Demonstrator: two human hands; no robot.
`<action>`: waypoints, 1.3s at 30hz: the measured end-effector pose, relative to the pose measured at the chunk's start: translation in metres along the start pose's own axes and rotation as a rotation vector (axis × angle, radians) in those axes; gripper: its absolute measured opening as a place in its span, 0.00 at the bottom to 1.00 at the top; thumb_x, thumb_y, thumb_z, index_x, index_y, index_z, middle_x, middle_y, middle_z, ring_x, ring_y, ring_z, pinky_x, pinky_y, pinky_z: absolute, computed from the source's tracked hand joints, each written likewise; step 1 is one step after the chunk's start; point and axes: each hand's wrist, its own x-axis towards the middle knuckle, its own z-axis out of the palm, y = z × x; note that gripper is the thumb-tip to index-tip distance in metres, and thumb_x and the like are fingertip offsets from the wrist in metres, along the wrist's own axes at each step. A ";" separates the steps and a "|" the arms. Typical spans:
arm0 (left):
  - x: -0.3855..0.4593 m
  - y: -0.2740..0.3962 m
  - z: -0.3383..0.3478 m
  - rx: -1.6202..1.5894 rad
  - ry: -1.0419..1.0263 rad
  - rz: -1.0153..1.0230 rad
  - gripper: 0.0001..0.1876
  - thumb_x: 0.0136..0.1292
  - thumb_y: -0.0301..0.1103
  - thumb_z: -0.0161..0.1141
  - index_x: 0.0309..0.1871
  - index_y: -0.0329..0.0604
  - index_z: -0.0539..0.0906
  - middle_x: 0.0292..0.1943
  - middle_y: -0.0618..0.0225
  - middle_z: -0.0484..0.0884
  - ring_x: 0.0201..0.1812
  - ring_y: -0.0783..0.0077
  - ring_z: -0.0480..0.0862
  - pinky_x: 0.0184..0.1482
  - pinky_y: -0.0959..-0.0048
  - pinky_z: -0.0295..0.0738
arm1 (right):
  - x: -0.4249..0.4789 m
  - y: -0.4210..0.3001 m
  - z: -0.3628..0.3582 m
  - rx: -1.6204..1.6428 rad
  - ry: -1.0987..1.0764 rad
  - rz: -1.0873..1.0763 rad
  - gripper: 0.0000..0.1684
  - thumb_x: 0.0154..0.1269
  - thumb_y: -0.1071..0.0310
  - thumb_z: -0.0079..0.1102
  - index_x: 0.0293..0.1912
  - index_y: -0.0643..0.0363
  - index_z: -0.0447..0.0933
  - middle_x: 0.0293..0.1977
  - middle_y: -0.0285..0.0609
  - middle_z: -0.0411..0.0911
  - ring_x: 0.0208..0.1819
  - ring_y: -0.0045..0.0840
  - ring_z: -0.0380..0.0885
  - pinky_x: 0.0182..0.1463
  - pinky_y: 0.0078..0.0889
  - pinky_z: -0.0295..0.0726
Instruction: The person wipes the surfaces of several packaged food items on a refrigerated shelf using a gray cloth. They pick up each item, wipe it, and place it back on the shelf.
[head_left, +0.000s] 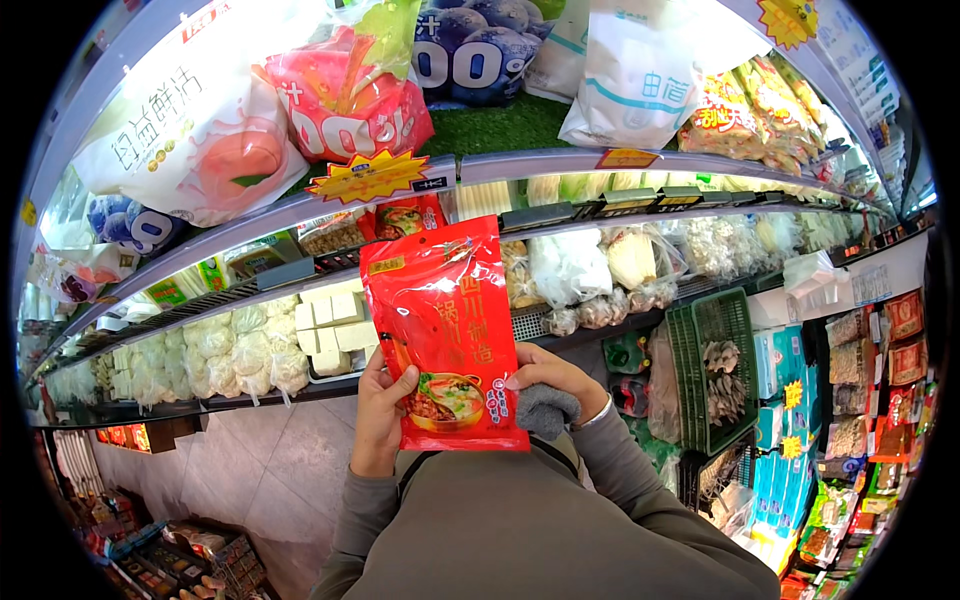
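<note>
A glossy red food packet (450, 322) is held upright in front of my chest, its printed face with a picture of a filled bowl turned toward me. My left hand (384, 409) grips the lower left edge, thumb on the front. At the lower right edge, my right hand (551, 379) pinches the packet and also keeps a crumpled grey cloth (547, 411) against the palm. The fingers behind the packet are hidden. Just beyond it, a lower shelf bears white tofu blocks (330, 322) and a white plastic bag of produce (570, 262).
Large drink-style bags, one with a peach picture (232, 157), line the upper shelf above its price-tagged edge (510, 166). Bagged white food balls (247, 352) lie at left. Stacked green crates (712, 375) stand at right, beside hanging packets (847, 390). Tiled floor (277, 457) shows lower left.
</note>
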 end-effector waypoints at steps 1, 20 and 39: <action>0.000 0.001 0.000 0.016 0.003 0.008 0.24 0.60 0.23 0.61 0.60 0.37 0.69 0.48 0.61 0.82 0.45 0.73 0.83 0.48 0.76 0.77 | 0.001 -0.001 0.000 -0.014 -0.001 0.000 0.33 0.53 0.74 0.56 0.60 0.69 0.64 0.51 0.44 0.75 0.50 0.21 0.76 0.54 0.23 0.75; 0.082 0.004 -0.041 0.207 0.156 0.117 0.20 0.61 0.24 0.61 0.56 0.36 0.71 0.44 0.63 0.81 0.41 0.74 0.82 0.45 0.75 0.78 | 0.048 0.034 -0.055 -0.412 0.255 -0.163 0.21 0.66 0.69 0.53 0.56 0.66 0.72 0.43 0.35 0.79 0.42 0.12 0.74 0.47 0.14 0.73; 0.290 0.044 -0.070 0.396 0.116 0.429 0.16 0.65 0.28 0.56 0.55 0.39 0.72 0.49 0.67 0.78 0.49 0.69 0.76 0.52 0.72 0.70 | -0.015 0.040 -0.063 -0.175 0.374 -0.210 0.21 0.69 0.67 0.47 0.59 0.65 0.71 0.47 0.49 0.80 0.44 0.18 0.78 0.48 0.18 0.76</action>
